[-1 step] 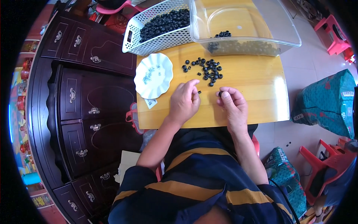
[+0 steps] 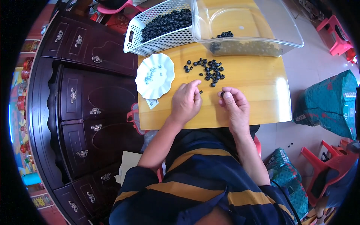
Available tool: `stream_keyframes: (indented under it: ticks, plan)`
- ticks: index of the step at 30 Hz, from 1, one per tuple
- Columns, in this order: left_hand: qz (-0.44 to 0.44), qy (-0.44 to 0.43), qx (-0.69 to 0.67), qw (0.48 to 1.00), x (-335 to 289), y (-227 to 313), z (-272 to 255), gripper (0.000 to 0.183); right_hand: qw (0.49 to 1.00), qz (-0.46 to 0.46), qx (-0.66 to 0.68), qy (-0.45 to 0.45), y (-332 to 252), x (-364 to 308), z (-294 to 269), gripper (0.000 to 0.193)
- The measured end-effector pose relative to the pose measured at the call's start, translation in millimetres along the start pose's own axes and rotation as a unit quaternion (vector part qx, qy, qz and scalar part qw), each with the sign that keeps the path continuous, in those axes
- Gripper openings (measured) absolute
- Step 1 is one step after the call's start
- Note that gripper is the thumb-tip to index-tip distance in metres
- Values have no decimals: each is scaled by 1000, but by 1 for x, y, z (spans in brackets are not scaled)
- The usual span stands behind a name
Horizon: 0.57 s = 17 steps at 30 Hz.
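Between the thumb and forefinger of my right hand (image 2: 237, 107) is a small round black part (image 2: 222, 94), mostly covered by the fingers. My left hand (image 2: 185, 103) is to its left over the table, fingers curled. A tiny black piece (image 2: 201, 92) shows right beside the left fingertips; I cannot tell whether they grip it or it lies on the wood. Beyond both hands, several loose black ring-shaped parts (image 2: 207, 78) are scattered on the wooden table (image 2: 255, 82). A white scalloped dish (image 2: 165, 87) with small dark bits in it stands left of them.
At the table's far side are a white perforated basket (image 2: 161, 45) full of black parts and a clear plastic bin (image 2: 296, 43) with more parts. A dark wooden cabinet (image 2: 108, 86) flanks the left. Teal sacks (image 2: 324, 105) and red plastic stools (image 2: 318, 168) stand on the right.
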<state>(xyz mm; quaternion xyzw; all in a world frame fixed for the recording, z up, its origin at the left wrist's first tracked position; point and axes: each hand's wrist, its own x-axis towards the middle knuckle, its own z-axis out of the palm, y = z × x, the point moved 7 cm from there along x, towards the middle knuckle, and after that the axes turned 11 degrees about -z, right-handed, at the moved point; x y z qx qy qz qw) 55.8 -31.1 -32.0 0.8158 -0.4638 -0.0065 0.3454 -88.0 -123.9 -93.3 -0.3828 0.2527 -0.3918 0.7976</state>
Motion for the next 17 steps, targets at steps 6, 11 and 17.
stream_keyframes:
  ticks: [6, 11, 17]
  plan:
    - [53, 18, 35, 998, 0, 3, -5, 40, 1000, 6, -18, 2, 2, 1, -3, 25]
    - [-60, 28, 22, 998, 9, -21, -48, 25, 1000, 8, -13, -11, 3, 1, -2, 25]
    - [-126, 53, 158, 978, 40, -101, -89, 23, 999, 2, -16, -40, 5, -1, 5, 28]
